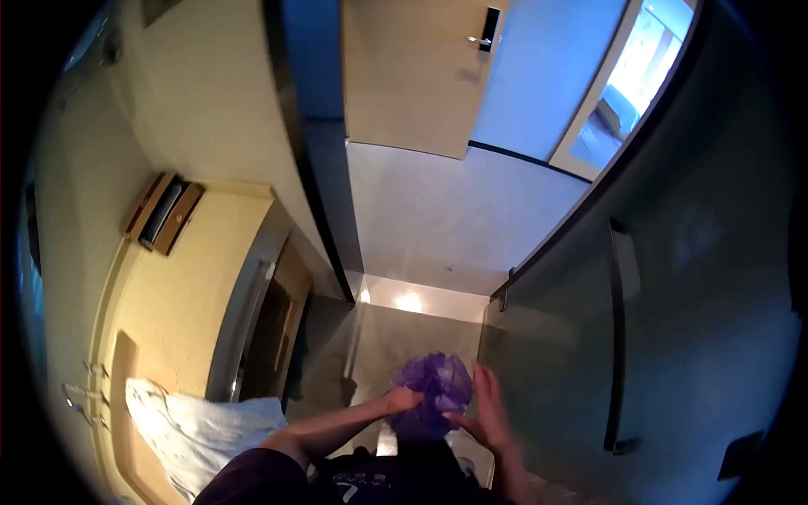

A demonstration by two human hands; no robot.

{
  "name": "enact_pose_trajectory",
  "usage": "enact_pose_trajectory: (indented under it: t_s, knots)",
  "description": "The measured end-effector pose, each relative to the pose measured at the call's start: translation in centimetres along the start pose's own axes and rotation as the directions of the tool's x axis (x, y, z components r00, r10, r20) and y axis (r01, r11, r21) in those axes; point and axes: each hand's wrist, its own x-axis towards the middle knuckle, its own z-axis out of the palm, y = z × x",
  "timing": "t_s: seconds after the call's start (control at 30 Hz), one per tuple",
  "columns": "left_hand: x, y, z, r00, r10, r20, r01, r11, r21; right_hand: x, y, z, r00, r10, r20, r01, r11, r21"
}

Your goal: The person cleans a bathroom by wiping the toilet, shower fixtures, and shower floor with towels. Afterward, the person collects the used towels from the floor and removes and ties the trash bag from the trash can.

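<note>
A crumpled purple see-through plastic bag (434,391) is bunched up in front of my body, low in the view. My left hand (404,399) is closed on the bag's left side, with some fingertips hidden by the film. At the bag's right edge, my right hand (486,412) has its fingers stretched upward and apart, with the thumb against or very near the plastic. What the bag holds, if anything, cannot be made out.
A counter (198,278) on the left carries a brown box (162,214) and a white towel (202,433) near the tap (88,396). Right of me stands a dark glass door (555,362) with a long handle (619,337). A wooden door (412,76) is ahead.
</note>
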Motion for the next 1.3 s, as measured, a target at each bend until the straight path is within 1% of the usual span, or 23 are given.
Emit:
enact_pose_trajectory:
  t_s: [0.1, 0.17, 0.27, 0.33, 0.37, 0.4, 0.43, 0.53, 0.57, 0.67, 0.73, 0.77, 0.87, 0.9, 0.93, 0.97, 1.0, 1.03, 1.07, 1.17, 1.2, 1.23, 1.3]
  knots:
    - [5.2, 3.3, -5.0, 0.995, -0.077, 0.063, 0.079, 0.996, -0.038, 6.6, 5.0, 2.2, 0.987, -0.014, 0.158, -0.023, 0.973, 0.231]
    - [8.7, 10.6, -9.8, 0.969, -0.073, 0.237, 0.011, 0.967, 0.253, 11.6, 8.2, 2.6, 0.962, -0.109, 0.250, 0.032, 0.955, 0.294]
    - [13.0, 14.8, -13.6, 0.935, 0.264, 0.237, -0.275, 0.961, 0.017, 20.4, 8.2, 0.7, 0.940, -0.127, 0.317, 0.053, 0.971, 0.233]
    - [16.3, 14.2, -14.3, 0.968, 0.203, 0.147, -0.195, 0.979, -0.065, 25.3, 8.8, 0.6, 0.935, -0.178, 0.308, 0.111, 0.969, 0.221]
    - [17.8, 12.5, -14.3, 0.966, 0.257, 0.006, -0.251, 0.950, -0.186, 27.6, 8.4, 0.1, 0.906, -0.206, 0.370, 0.102, 0.954, 0.281]
    - [19.4, 11.3, -14.8, 0.978, 0.201, -0.052, -0.207, 0.955, -0.212, 29.5, 8.1, 0.0, 0.873, -0.239, 0.426, 0.090, 0.936, 0.340]
    - [20.9, 10.0, -15.7, 0.987, 0.126, -0.099, -0.146, 0.965, -0.219, 30.9, 8.6, 1.3, 0.871, -0.398, 0.287, 0.258, 0.869, 0.422]
    - [26.2, 5.3, -19.6, 0.968, -0.113, -0.224, 0.061, 0.972, -0.227, 36.5, 7.8, 1.1, 0.810, -0.528, 0.256, 0.396, 0.814, 0.425]
    - [28.0, 3.6, -21.0, 0.946, -0.192, -0.261, 0.135, 0.966, -0.222, 38.8, 8.1, 0.5, 0.801, -0.448, 0.398, 0.285, 0.869, 0.405]
    - [33.8, -1.1, -26.2, 0.837, -0.403, -0.369, 0.337, 0.913, -0.231, 45.6, 12.6, 1.5, 0.880, -0.345, 0.327, 0.190, 0.886, 0.423]
    - [37.0, -3.5, -28.9, 0.734, -0.518, -0.439, 0.450, 0.855, -0.256, 49.2, 14.9, 1.9, 0.847, 0.021, 0.531, -0.343, 0.785, 0.516]
    - [38.1, -4.4, -29.9, 0.673, -0.570, -0.472, 0.499, 0.820, -0.280, 51.3, 16.2, 1.7, 0.785, 0.078, 0.615, -0.497, 0.672, 0.549]
    - [40.6, -7.7, -33.3, 0.475, -0.648, -0.595, 0.616, 0.728, -0.301, 52.4, 28.7, 8.0, 0.764, 0.387, 0.516, -0.608, 0.699, 0.377]
    - [41.3, -8.6, -34.6, 0.424, -0.651, -0.630, 0.631, 0.711, -0.309, 52.6, 32.0, 9.8, 0.726, 0.527, 0.442, -0.665, 0.701, 0.257]
    - [42.2, -9.3, -35.5, 0.404, -0.640, -0.654, 0.609, 0.721, -0.329, 51.7, 36.3, 12.4, 0.685, 0.620, 0.384, -0.725, 0.631, 0.274]
    - [43.1, -8.8, -37.1, 0.380, -0.636, -0.672, 0.589, 0.726, -0.354, 52.7, 37.5, 13.6, 0.550, 0.737, 0.393, -0.829, 0.425, 0.365]
    - [44.2, -8.5, -38.4, 0.353, -0.633, -0.689, 0.569, 0.730, -0.379, 52.8, 40.3, 15.8, 0.439, 0.804, 0.401, -0.892, 0.335, 0.303]
    - [45.4, -8.5, -39.6, 0.124, -0.812, -0.571, -0.233, 0.535, -0.812, 52.7, 43.1, 18.1, 0.376, 0.833, 0.406, -0.924, 0.307, 0.227]
    - [46.7, -9.2, -40.1, 0.109, -0.950, -0.291, -0.906, 0.026, -0.423, 52.5, 45.8, 20.5, 0.317, 0.857, 0.407, -0.948, 0.279, 0.151]
    - [46.5, -14.4, -36.7, 0.052, -0.931, -0.362, -0.385, 0.316, -0.867, 52.0, 52.5, 28.5, 0.414, 0.835, 0.364, -0.897, 0.443, 0.004]
    - [46.3, -16.2, -35.8, 0.048, -0.926, -0.373, -0.136, 0.364, -0.921, 52.7, 54.3, 31.2, 0.442, 0.838, 0.320, -0.832, 0.517, -0.202]
    - [47.2, -16.9, -35.3, 0.046, -0.922, -0.386, -0.104, 0.379, -0.919, 52.9, 56.9, 34.5, 0.549, 0.789, 0.278, -0.730, 0.614, -0.301]
    - [48.8, -19.2, -34.3, 0.091, -0.922, -0.377, -0.063, 0.372, -0.926, 54.1, 61.4, 40.2, 0.638, 0.725, 0.261, -0.654, 0.689, -0.314]
